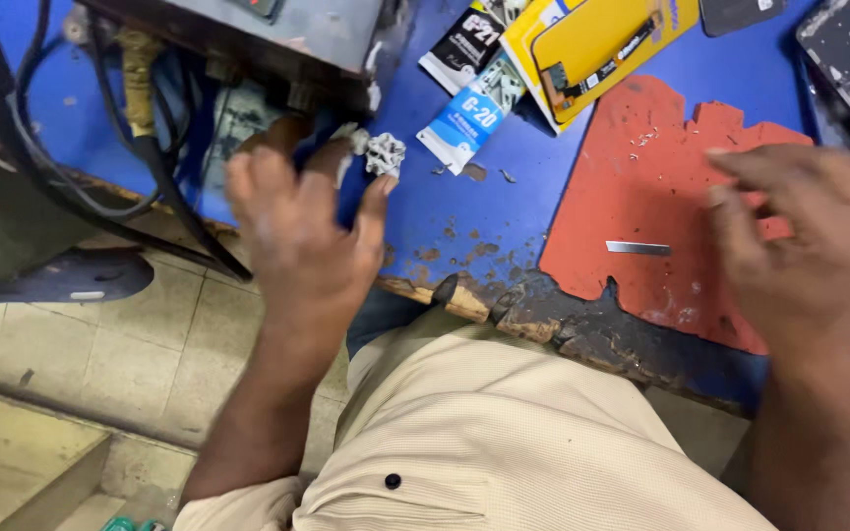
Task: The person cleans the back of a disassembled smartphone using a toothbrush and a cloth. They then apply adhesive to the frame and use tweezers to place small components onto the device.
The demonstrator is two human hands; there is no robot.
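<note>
Blue bench (484, 211), chipped at its edge: left hand (302, 231) pinches a crumpled white wad (378, 153), while right hand (804, 251) hovers open, empty, just right of a flat metal blade (638, 248) lying crosswise on a red mat (641, 177).

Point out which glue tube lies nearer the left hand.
The blue-and-white tube, not the black-and-white tube farther up the bench; it lies just right of the left hand.

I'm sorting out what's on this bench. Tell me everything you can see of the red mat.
The red mat lies flat on the blue table, at its worn front edge. It looks like thin rubbery sheet, with an uneven, notched outline and ragged lower border. Pale crumbs dot its top, and a small flat metal strip rests near its middle. The right hand hovers above its right side, blurred.
</note>
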